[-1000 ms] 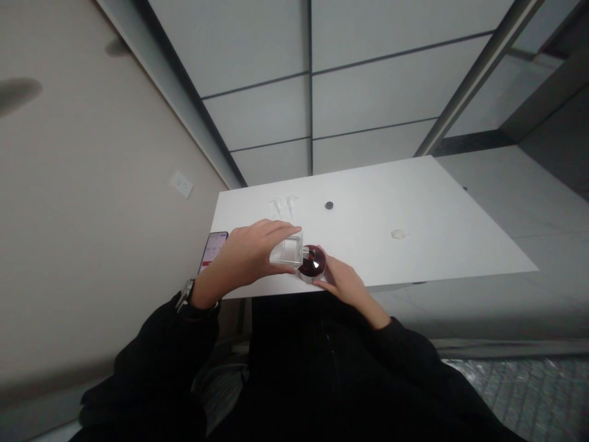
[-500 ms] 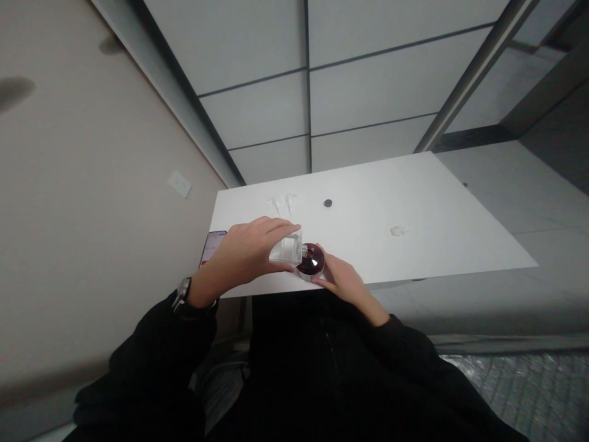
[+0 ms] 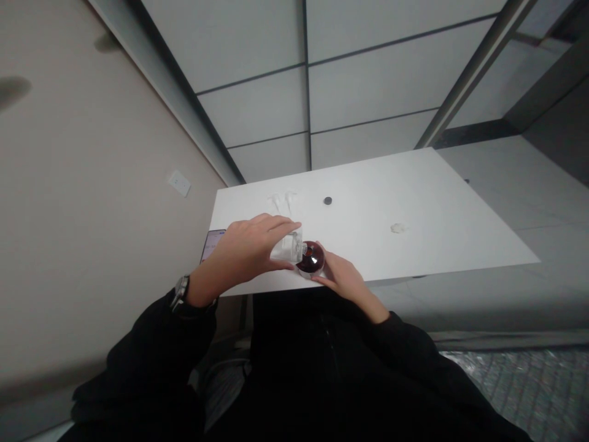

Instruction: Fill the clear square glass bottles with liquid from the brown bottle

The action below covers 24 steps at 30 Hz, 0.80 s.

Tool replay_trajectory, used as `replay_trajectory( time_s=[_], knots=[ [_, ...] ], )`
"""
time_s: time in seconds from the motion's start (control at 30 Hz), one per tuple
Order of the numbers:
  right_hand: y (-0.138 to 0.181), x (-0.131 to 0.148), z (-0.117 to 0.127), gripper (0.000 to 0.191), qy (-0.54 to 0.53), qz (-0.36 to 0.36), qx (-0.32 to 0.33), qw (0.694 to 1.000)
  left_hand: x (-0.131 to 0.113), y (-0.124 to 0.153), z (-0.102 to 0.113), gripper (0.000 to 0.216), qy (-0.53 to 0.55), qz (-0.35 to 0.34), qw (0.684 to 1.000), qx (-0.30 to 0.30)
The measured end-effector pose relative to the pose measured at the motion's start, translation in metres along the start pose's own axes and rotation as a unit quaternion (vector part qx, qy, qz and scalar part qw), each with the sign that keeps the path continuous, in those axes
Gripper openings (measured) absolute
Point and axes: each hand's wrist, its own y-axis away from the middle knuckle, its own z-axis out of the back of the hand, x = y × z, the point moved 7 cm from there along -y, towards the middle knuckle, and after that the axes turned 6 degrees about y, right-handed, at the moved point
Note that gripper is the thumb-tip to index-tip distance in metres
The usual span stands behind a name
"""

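The left hand (image 3: 246,248) grasped a clear, boxy, glass-looking bottle (image 3: 288,250), probably slick, breakable and best held by its flat sides, tipped neck-first above the white, flat-topped counter (image 3: 368,224) to the round, glossy red-brown bottle (image 3: 311,261) that the right hand (image 3: 344,277) clasped.

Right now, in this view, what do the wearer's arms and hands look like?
Loose black long sleeves on both arms. Left hand: no glove, silver-toned watch at the wrist. Right hand: no glove, no watch visible.
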Motion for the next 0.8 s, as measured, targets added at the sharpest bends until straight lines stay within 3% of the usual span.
replay_trajectory(
  time_s=[0.23,0.8],
  knots=[
    [-0.001,0.001,0.001,0.095,-0.003,0.005,-0.004,1.0,-0.002,-0.001,0.003,0.058,-0.009,0.002,1.0,0.004],
    [0.0,0.001,0.002,0.095,-0.003,0.006,-0.002,1.0,-0.011,-0.01,0.008,0.069,-0.047,0.011,0.997,0.057]
  ],
)
